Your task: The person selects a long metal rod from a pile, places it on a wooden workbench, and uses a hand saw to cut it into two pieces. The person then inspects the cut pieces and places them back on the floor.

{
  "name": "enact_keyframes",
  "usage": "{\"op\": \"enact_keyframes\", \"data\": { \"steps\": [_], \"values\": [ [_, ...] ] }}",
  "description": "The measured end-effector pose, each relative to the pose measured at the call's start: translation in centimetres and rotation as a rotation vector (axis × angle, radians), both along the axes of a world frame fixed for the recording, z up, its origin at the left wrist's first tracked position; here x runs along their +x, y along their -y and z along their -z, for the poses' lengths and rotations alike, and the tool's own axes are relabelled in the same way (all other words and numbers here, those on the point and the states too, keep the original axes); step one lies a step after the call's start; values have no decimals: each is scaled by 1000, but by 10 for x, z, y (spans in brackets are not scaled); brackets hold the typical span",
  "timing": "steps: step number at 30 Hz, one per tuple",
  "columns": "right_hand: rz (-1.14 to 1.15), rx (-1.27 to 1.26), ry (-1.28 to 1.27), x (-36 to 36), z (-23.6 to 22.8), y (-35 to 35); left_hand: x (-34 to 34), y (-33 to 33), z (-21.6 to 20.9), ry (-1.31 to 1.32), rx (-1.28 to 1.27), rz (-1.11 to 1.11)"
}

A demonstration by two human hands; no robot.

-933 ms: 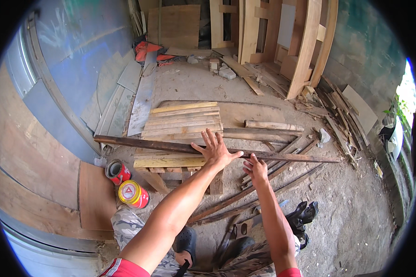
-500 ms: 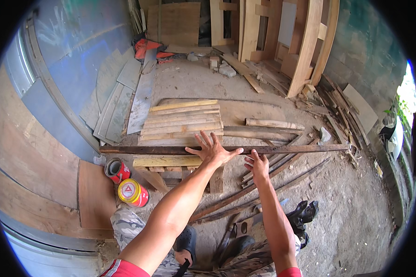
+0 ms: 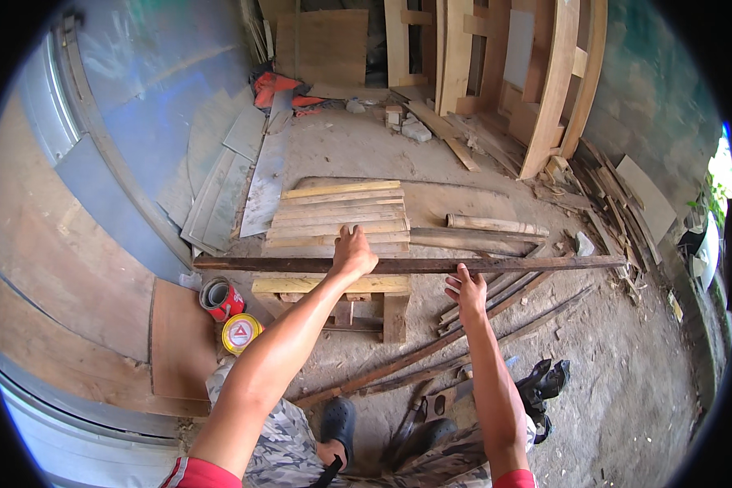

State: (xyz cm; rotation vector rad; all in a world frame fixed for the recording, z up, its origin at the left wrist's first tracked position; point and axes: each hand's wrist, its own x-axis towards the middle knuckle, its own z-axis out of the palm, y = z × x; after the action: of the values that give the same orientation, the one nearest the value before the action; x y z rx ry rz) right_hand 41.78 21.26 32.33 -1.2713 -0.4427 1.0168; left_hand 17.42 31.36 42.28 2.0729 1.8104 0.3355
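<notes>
A long dark wooden strip (image 3: 427,265) lies crosswise in front of me, passing over a low bench of pale wooden slats (image 3: 342,213). My left hand (image 3: 355,254) is closed over it near the middle, fingers curled and knuckles up. The part of the strip under that hand is hidden. Farther right, my right hand (image 3: 468,290) touches the strip's near edge with its fingertips, the fingers loosely bent and apart. How the strip is supported underneath cannot be seen.
A red open can (image 3: 222,299) and a yellow-lidded can (image 3: 241,333) stand left of the bench. Long wooden strips (image 3: 419,354) and a handsaw (image 3: 407,423) lie near my feet. Wooden frames (image 3: 549,89) stand at the back right; scrap boards (image 3: 622,195) lie by the right wall.
My left hand has gone from spread flat across the strip to curled over it, slightly left along its length. My right hand stays by the same part. The whole view has shifted a little.
</notes>
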Motion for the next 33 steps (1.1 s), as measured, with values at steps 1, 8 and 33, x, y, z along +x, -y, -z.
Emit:
{"op": "enact_keyframes", "data": {
  "steps": [1,8,33],
  "values": [
    [-11,5,4,1,1,0,-2,4,2,33,36,-12],
    [-2,29,12,3,3,-3,-31,0,14,25,146,-42],
    [-25,45,34,12,20,-3,-120,9,22,-101,-77,-162]
  ]
}}
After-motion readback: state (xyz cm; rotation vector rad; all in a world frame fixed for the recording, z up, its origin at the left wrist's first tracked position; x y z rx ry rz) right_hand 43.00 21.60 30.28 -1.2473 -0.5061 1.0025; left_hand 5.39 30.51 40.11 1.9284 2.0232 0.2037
